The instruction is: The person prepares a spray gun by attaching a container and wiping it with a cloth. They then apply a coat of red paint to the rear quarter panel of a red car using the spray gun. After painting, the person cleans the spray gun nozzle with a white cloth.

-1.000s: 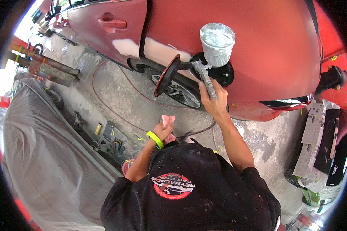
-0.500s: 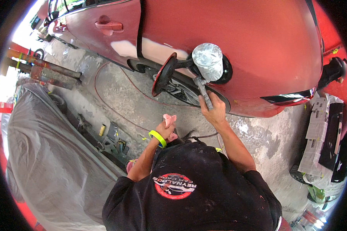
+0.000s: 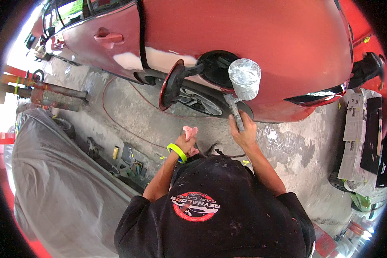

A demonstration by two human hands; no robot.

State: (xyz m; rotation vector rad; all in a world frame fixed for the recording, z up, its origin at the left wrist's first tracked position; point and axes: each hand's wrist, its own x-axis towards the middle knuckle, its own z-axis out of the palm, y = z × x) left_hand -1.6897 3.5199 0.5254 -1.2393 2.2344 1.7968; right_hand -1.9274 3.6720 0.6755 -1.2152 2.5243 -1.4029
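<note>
Lying between right thumb point(image 3: 232, 123) and fingers point(image 3: 247, 118), spray gun point(image 3: 234, 112), cup point(image 3: 245, 80) beyond.

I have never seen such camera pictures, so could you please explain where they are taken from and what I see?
There is no machine here, only a person working bare-handed. The pictures come from a fisheye camera worn on the head, looking down, so straight edges appear bent. The left hand holds a crumpled pink cloth. The right hand grips a spray gun with a whitish cup above it. Ahead is a red car with its round fuel flap open. A thin hose lies on the concrete floor.
</note>
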